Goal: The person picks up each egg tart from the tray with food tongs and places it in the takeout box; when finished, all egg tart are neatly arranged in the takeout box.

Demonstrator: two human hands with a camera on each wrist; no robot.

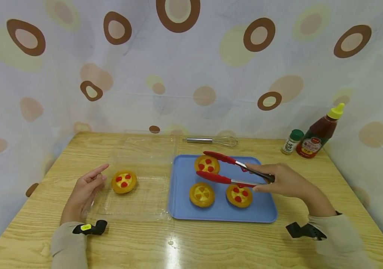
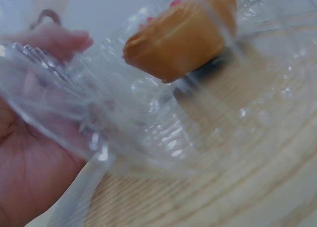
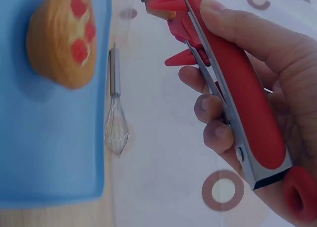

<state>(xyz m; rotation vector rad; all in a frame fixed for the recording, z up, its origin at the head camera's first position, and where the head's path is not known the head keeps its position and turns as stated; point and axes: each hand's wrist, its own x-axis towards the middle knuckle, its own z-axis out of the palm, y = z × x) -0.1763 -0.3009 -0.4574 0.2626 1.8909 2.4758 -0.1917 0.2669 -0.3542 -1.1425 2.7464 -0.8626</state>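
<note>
While the right hand (image 1: 287, 181) grips red-and-silver metal tongs (image 1: 213, 177), the loosely spread left hand (image 1: 84, 188) flanks a clear plastic box (image 1: 130, 216) at nine o'clock.

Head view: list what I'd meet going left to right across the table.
Left hand, tart in the clear box, tray, shaker, bottle.

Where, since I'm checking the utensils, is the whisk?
In the head view, the whisk lies near the back edge of the table, just behind the tray, right of the clear box.
</note>
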